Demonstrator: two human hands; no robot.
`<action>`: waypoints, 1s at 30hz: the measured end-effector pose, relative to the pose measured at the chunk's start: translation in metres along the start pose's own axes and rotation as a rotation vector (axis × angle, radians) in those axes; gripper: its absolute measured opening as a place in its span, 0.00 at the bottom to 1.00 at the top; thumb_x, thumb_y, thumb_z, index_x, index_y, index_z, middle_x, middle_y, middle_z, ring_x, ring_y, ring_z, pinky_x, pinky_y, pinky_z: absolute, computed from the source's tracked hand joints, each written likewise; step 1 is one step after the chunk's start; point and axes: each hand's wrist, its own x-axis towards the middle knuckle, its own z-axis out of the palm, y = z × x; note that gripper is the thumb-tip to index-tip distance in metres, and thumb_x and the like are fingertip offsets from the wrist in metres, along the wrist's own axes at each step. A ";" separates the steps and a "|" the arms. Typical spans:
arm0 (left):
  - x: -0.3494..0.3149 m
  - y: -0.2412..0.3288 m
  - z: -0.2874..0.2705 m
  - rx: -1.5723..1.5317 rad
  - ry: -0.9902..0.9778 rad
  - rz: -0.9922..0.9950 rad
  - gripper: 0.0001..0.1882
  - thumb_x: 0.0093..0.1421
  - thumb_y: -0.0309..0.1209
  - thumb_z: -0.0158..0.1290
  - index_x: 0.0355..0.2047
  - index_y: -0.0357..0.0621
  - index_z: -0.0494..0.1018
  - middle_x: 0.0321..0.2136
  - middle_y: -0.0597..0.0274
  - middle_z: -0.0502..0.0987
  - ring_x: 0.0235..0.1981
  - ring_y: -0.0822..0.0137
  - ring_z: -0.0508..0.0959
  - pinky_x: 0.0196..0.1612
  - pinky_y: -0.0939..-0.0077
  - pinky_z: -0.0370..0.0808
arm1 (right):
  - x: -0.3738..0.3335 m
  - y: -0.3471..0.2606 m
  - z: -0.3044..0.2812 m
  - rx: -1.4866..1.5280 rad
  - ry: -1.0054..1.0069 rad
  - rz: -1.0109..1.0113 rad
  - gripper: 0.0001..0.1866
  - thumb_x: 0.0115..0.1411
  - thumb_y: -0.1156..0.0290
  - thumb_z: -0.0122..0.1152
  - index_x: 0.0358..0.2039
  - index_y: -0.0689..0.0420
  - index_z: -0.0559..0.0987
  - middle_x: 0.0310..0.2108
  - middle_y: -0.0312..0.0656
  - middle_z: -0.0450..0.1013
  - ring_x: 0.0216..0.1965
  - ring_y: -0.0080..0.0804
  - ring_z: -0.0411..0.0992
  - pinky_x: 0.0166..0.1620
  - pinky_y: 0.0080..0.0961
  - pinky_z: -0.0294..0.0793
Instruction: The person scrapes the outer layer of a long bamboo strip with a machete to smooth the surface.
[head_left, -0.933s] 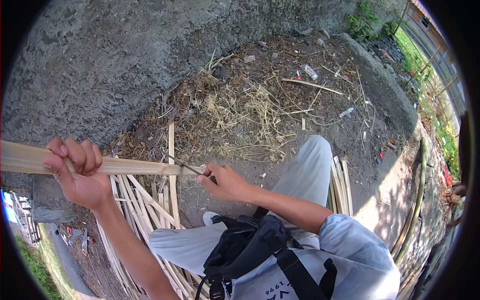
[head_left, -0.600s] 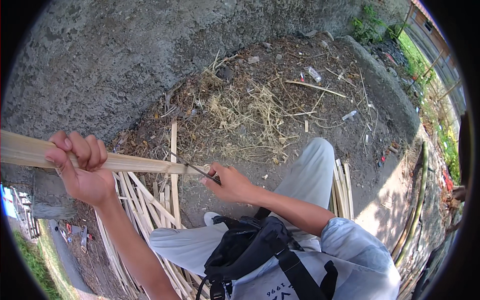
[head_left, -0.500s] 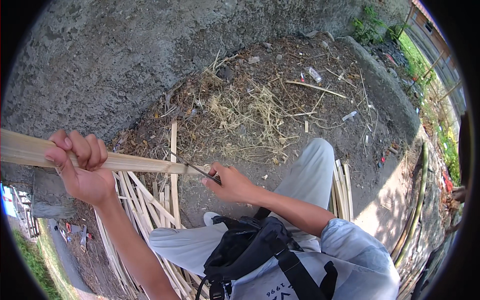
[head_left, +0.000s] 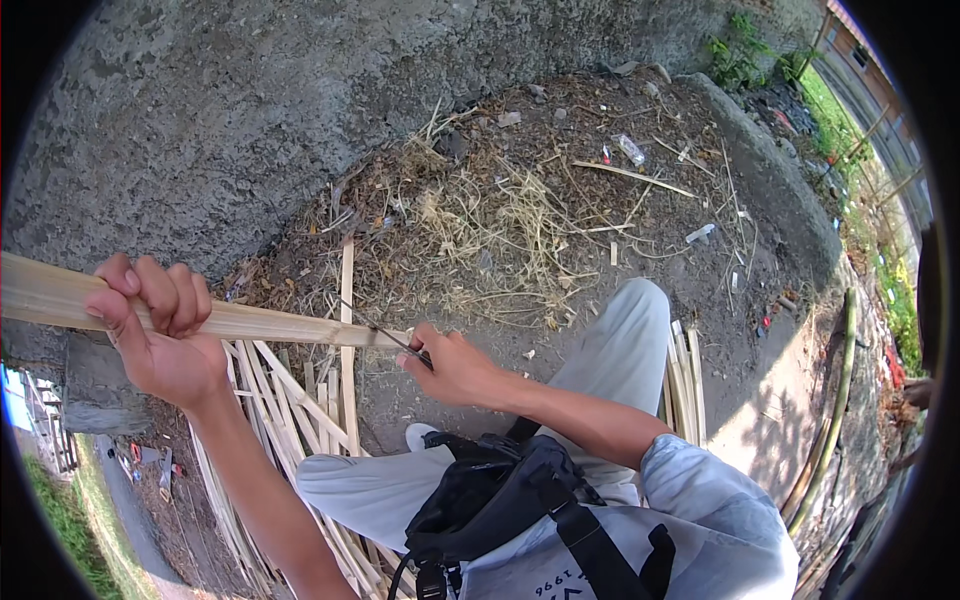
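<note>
Strip [head_left: 265,325]: long, pale split wood, held crosswise in front of the body; its wider end runs out of view at the left, and its narrower end lies just beside the right hand [head_left: 450,370].
Left hand [head_left: 165,325]: fingers and thumb bent firmly around the strip, gripping it well apart from the narrower end.
Right hand grip: fingers pressed together about the handle of a knife [head_left: 383,336]; the handle is mostly hidden by them.
Blade: thin and dark, slanting across the strip near the narrower end, pointing up and to the left; whether it bites into the wood, I cannot tell.
Loose strip [head_left: 347,275]: narrow, pale, on the ground, passing beneath the held one.
Pile [head_left: 285,400]: many pale strips on the ground, partly covered by the left forearm and bent left leg.
Bundle [head_left: 683,375]: more pale strips, just beside the raised right knee.
Trousers [head_left: 625,325]: light grey, both knees bent.
Bag [head_left: 490,490]: black, with straps, at the waist.
Shavings [head_left: 500,215]: straw-coloured tangle on the dirt beyond the hands.
Wall [head_left: 230,120]: rough, grey, along the far left side.
Pole [head_left: 838,400]: long, greenish, curved by the lens, near the right rim.
</note>
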 end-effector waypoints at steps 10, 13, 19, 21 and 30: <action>0.007 -0.002 -0.009 -0.001 0.018 0.007 0.17 0.67 0.47 0.41 0.30 0.47 0.59 0.15 0.73 0.49 0.13 0.80 0.46 0.17 0.83 0.44 | 0.016 -0.053 -0.012 0.158 -0.020 -0.141 0.17 0.64 0.58 0.51 0.39 0.62 0.68 0.10 0.45 0.64 0.12 0.40 0.64 0.21 0.41 0.59; 0.007 -0.001 -0.012 -0.008 -0.001 0.004 0.17 0.67 0.47 0.41 0.31 0.47 0.59 0.15 0.73 0.49 0.14 0.80 0.46 0.17 0.83 0.44 | 0.016 -0.052 -0.009 0.179 -0.010 -0.145 0.17 0.64 0.58 0.51 0.39 0.63 0.68 0.09 0.44 0.64 0.11 0.37 0.63 0.19 0.39 0.57; 0.009 -0.003 -0.016 -0.021 -0.024 0.002 0.16 0.68 0.46 0.41 0.31 0.47 0.59 0.15 0.73 0.50 0.14 0.80 0.47 0.17 0.83 0.44 | 0.018 -0.047 -0.003 0.176 0.003 -0.143 0.18 0.63 0.59 0.54 0.38 0.63 0.68 0.10 0.43 0.64 0.12 0.34 0.63 0.19 0.38 0.58; 0.010 -0.003 -0.016 -0.017 -0.011 0.008 0.16 0.67 0.46 0.42 0.31 0.47 0.58 0.15 0.73 0.49 0.14 0.80 0.46 0.17 0.83 0.44 | 0.018 -0.045 -0.003 0.168 0.022 -0.152 0.18 0.62 0.59 0.54 0.38 0.63 0.69 0.10 0.43 0.64 0.12 0.34 0.63 0.19 0.37 0.58; 0.011 -0.005 -0.015 0.008 0.041 0.004 0.17 0.67 0.47 0.42 0.31 0.47 0.58 0.15 0.73 0.48 0.14 0.80 0.46 0.18 0.83 0.44 | 0.019 -0.038 -0.015 0.139 -0.077 -0.067 0.19 0.61 0.57 0.56 0.39 0.62 0.69 0.13 0.44 0.66 0.16 0.35 0.65 0.24 0.37 0.62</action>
